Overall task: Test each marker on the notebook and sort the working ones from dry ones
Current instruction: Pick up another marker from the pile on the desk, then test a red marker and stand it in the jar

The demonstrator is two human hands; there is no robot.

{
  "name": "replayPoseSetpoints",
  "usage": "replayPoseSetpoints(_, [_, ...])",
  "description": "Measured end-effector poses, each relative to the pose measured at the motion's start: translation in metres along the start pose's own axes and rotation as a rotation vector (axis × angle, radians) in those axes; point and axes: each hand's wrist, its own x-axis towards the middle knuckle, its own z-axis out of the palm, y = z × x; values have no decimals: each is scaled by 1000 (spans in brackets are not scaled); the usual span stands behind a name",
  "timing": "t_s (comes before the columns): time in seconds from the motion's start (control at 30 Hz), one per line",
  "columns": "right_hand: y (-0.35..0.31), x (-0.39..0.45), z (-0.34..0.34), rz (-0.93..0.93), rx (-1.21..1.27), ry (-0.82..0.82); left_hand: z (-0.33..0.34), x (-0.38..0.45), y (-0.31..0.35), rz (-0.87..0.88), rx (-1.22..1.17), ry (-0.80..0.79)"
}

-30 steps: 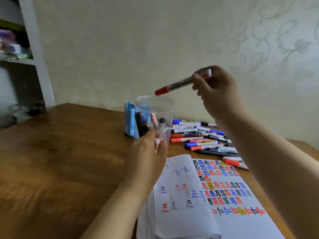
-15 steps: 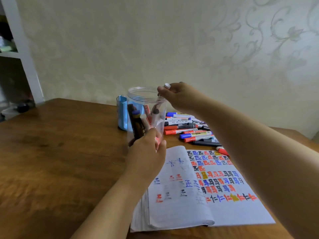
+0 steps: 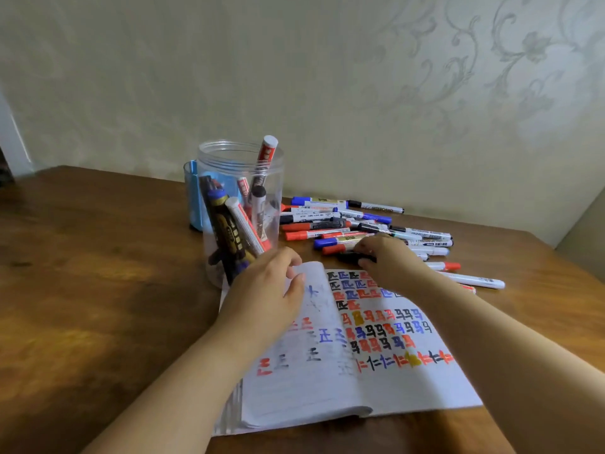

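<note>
An open notebook (image 3: 376, 385) covered in red, blue and black test marks lies on the wooden table. Behind its left page stands a clear plastic jar (image 3: 240, 158) holding several markers, a red marker (image 3: 265, 158) leaning out of its top. A pile of loose markers (image 3: 330, 226) lies behind the notebook. My left hand (image 3: 265, 290) rests on the notebook's left page beside the jar, fingers loosely bent. My right hand (image 3: 389, 260) reaches into the pile and its fingers curl round a black marker (image 3: 352, 257) at the notebook's top edge.
A blue container (image 3: 193, 204) stands behind the jar. The wall runs close behind the table (image 3: 98, 290). More markers (image 3: 471, 280) lie to the right of my right hand, near the table's right edge.
My right hand dropped the red marker into the jar, then moved down right to the pile and took hold of a black marker. My left hand let go of the jar and settled on the notebook.
</note>
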Motion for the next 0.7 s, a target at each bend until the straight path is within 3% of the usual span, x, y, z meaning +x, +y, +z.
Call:
replayPoseSetpoints(0.13, [-10,13,8,-92,-79,66,0,-1,0,16,11,14])
replayPoseSetpoints(0.37, [-28,34,18,-196,-275,-4,-2,-1,-1,14,4,28])
replayPoseSetpoints(0.53, [-27,31,18,-218,-254,-10,-2,-2,0,28,7,38])
replayPoseSetpoints(0.7, [-31,20,12,-307,-145,138,-3,-2,1,38,4,40])
